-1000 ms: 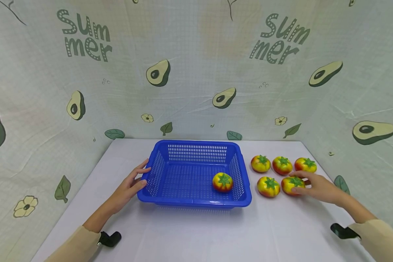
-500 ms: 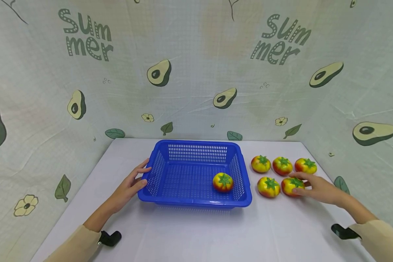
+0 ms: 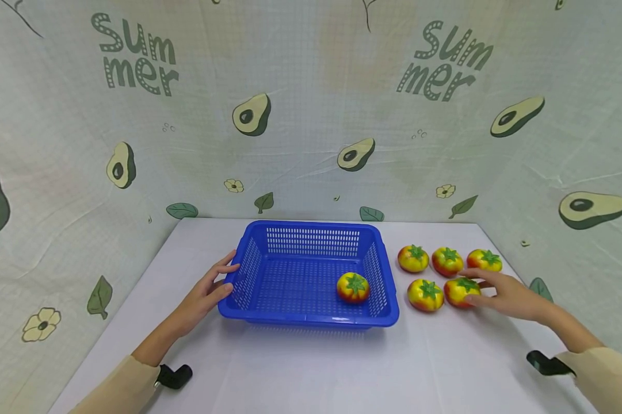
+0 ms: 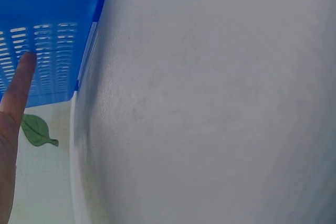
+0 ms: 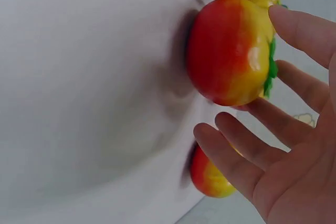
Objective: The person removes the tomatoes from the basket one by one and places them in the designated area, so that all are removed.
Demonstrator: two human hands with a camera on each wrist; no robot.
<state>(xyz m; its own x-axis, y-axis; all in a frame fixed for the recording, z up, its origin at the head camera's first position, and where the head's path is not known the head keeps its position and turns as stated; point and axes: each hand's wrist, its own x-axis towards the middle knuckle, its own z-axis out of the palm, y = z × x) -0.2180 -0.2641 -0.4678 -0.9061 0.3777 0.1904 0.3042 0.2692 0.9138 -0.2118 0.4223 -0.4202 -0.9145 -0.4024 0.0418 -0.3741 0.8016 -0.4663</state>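
A blue plastic basket (image 3: 305, 319) stands on the white table with one red-and-yellow toy tomato (image 3: 353, 288) inside, towards its right. My left hand (image 3: 204, 296) touches the basket's left side; in the left wrist view a straight finger (image 4: 18, 85) lies against the slotted wall. My right hand (image 3: 510, 294) holds another toy tomato (image 3: 458, 292) with a green leafy top between thumb and fingers, low over the table. The right wrist view shows that tomato (image 5: 226, 51) large, with the thumb at its edge and some fingertips partly behind it.
Beside the held one sits a toy tomato (image 3: 425, 295). Behind them a row has a left tomato (image 3: 412, 259), a middle tomato (image 3: 446, 262) and a right tomato (image 3: 481, 260). A printed cloth (image 3: 300, 69) hangs around the table (image 3: 300, 368).
The toy tomato in my right hand has shifted slightly left and up with the hand. My left hand and the basket have stayed put.
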